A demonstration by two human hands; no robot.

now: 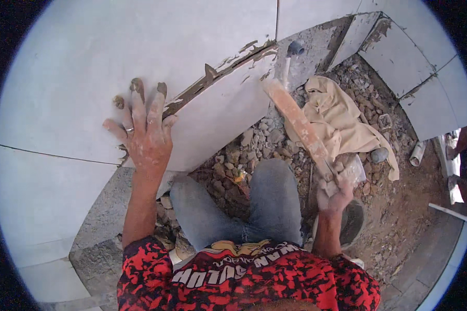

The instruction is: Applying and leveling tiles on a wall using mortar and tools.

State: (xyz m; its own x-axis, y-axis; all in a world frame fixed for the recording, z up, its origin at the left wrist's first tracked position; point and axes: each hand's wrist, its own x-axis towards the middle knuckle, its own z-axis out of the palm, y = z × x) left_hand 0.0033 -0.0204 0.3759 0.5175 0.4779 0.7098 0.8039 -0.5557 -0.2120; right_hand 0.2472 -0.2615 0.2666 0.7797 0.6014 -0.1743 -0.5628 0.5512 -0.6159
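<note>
My left hand (pixel 149 140) lies flat with fingers spread on a large white wall tile (pixel 78 78). Wet grey mortar coats several of its fingertips. Beside those fingers, a ragged mortar-filled joint (pixel 207 80) runs between this tile and the lower white tile (pixel 218 122). My right hand (pixel 334 192) grips the near end of a long reddish-brown wooden batten (pixel 298 119). The batten slants up and left, its far end close to the lower tile's right edge. A pale flat piece (pixel 354 170) shows beside my right hand; I cannot tell whether it is held.
Rubble (pixel 264 137) covers the ground around my knees. A beige cloth (pixel 329 111) lies on it, right of the batten. Under my right forearm stands a bucket (pixel 354 220). A grey pipe end (pixel 296 47) sticks out by the wall. Another person's limb (pixel 463 192) shows at the right edge.
</note>
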